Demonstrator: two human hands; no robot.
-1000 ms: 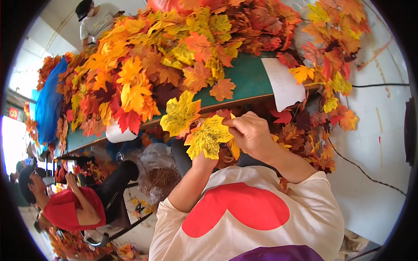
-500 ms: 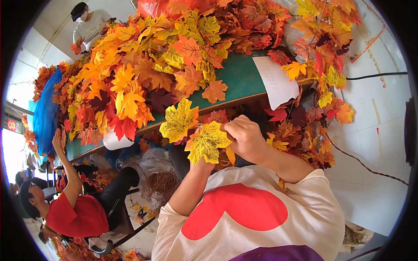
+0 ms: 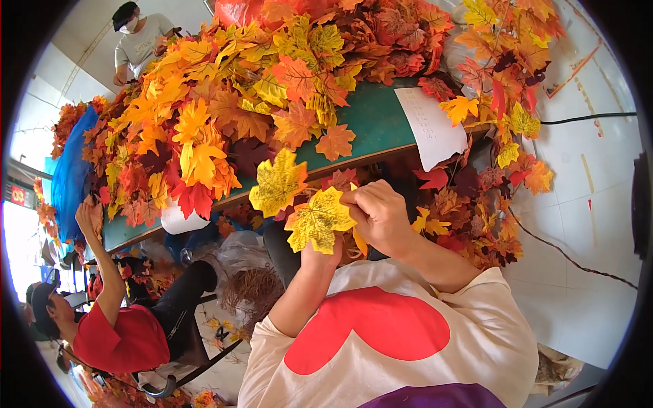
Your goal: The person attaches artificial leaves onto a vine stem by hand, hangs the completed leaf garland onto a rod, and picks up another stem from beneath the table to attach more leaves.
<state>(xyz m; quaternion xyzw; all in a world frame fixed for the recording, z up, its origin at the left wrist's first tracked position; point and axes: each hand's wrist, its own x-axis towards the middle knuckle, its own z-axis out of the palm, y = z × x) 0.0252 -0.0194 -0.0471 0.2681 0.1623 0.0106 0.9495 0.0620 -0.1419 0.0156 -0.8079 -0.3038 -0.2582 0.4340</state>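
A: Hands?
B: Right hand point(image 3: 378, 216) curled, fingers pinching a yellow leaf point(image 3: 318, 219) at its edge. Left hand point(image 3: 320, 253) mostly behind that leaf, can't tell its grip.
A: Where's the leaf?
B: Chest height, just below the green table point(image 3: 371, 119) edge, w/ another yellow leaf point(image 3: 277, 182) beside it.

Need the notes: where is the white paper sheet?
In the head view, the white paper sheet lies upper right on the green table, overhanging its edge, just above the right hand.
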